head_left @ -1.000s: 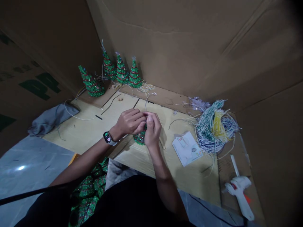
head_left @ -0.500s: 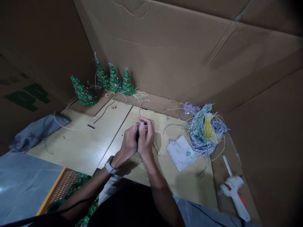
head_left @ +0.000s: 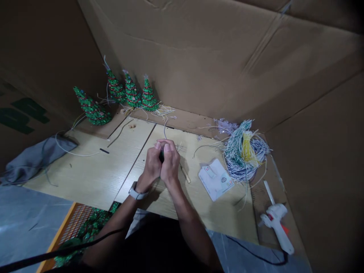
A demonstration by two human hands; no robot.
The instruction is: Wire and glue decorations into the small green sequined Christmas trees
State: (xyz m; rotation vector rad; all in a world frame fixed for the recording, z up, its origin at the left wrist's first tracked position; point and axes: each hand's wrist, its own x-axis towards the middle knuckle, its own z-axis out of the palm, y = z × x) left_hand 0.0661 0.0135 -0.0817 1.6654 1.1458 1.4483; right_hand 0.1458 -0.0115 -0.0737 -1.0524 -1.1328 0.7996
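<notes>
The left hand (head_left: pixel 152 167), with a pale smartwatch (head_left: pixel 136 192) on its wrist, and the right hand (head_left: pixel 170 163) press together above the middle of the desk. Both grips are clenched around a small dark green piece (head_left: pixel 161 155), held at the seam between the two desk panels and almost wholly hidden by the fingers, so its exact form cannot be told.

A thin pale wooden stick (head_left: pixel 184 173) lies just right of the right hand, and fine loose wire ends (head_left: pixel 178 147) sit nearby. A firm squeeze on so small a piece could let it slip out or bend whatever is threaded through it. A sudden movement of the right wrist could also knock the stick, which looks round enough to roll towards the near edge.

Farther right, a tangled bundle of green, white and yellow wires (head_left: pixel 246 151) sheds loose strands that could snag a sleeve or tangle. A white hot-glue gun (head_left: pixel 275 223) lies by the right edge, its black power cord (head_left: pixel 256 258) trailing near; a tug there could drag it. At the far left, green tinsel cone trees (head_left: pixel 92 112) stand close together, and the leftmost leans, so a careless reach could topple them.
</notes>
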